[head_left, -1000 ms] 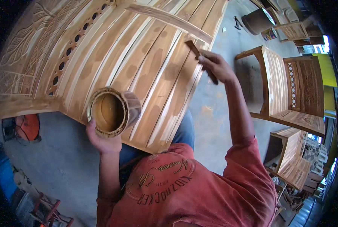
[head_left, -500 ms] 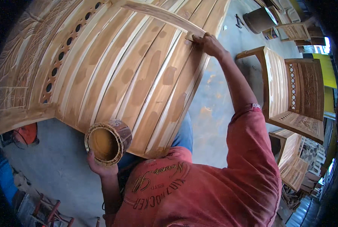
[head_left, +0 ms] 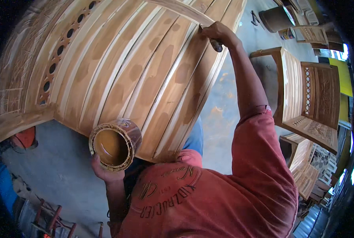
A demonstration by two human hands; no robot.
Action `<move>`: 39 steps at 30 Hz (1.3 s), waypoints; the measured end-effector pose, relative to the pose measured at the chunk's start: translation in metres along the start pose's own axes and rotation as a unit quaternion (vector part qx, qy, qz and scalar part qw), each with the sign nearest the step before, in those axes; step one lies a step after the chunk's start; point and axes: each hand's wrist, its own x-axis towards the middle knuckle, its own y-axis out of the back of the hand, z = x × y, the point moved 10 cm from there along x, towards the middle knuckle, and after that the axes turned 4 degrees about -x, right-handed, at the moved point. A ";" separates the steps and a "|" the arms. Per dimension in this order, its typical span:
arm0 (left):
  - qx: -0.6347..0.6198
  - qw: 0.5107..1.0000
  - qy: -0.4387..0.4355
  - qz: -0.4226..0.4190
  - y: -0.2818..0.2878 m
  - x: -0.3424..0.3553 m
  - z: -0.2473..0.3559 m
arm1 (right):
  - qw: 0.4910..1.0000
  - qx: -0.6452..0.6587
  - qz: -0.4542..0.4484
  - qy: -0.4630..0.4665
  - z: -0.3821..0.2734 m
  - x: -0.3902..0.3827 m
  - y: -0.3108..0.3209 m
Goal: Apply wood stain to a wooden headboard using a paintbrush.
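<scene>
A wide slatted wooden bench (head_left: 147, 93) spreads out before me, its boards marked by darker wet-looking patches. My left hand (head_left: 106, 173) holds a round can (head_left: 134, 134) from below, tilted toward me beside the near edge of the slats. Amber-brown liquid (head_left: 108, 147) sits inside it, and dried drips crust the rim. At the far right of the slats, my right hand (head_left: 221, 35) is closed around a paintbrush (head_left: 215, 45). Its dark rounded handle end sticks out below the fist; the bristles are mostly hidden by the fingers, close to the boards and the curved armrest (head_left: 181, 10).
A carved panel (head_left: 16, 71) and a row of round holes border the bench on the left. Over the grey floor to the right stands another carved bench (head_left: 291, 85). Behind it are a dark bucket (head_left: 275, 19) and a small tin (head_left: 286, 34). A red stool-like frame (head_left: 52, 218) is lower left.
My right hand has turned and shifted slightly up, so the brush's dark handle now shows below it. The can has tipped a little, showing more liquid. The view has shifted slightly.
</scene>
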 end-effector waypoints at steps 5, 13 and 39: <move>-0.015 0.999 0.024 -0.022 0.001 0.002 -0.001 | 0.999 -0.017 -0.015 -0.032 -0.034 -0.036 -0.018; 0.015 1.000 -0.002 -0.022 0.005 -0.004 0.009 | 0.993 0.070 0.092 0.012 -0.027 -0.022 0.025; 0.049 0.993 -0.047 0.095 0.039 -0.025 0.017 | 0.993 -0.024 0.104 -0.040 -0.035 -0.027 0.011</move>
